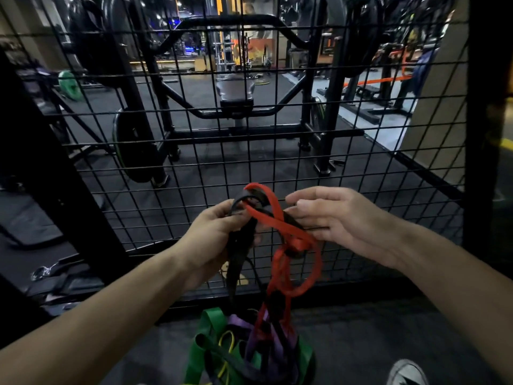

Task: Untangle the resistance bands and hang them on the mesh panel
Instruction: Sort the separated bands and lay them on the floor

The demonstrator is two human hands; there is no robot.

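Note:
A tangle of resistance bands hangs in front of the black mesh panel (pixel 172 151). My left hand (pixel 213 234) grips a black band (pixel 241 251) near its top loop. A red band (pixel 277 220) loops over the black one and knots below it. My right hand (pixel 333 218) pinches the red and black bands at their crossing, fingers curled toward the loop. Lower down the tangle runs into a heap of green (pixel 208 329), purple (pixel 249 332) and yellow (pixel 226 340) bands on the floor.
Behind the mesh stand a black squat rack (pixel 155 79) with a bench (pixel 236 93) and weight plates (pixel 133 145). A thick black post (pixel 477 134) frames the panel on the right. My shoe (pixel 408 373) shows at bottom right.

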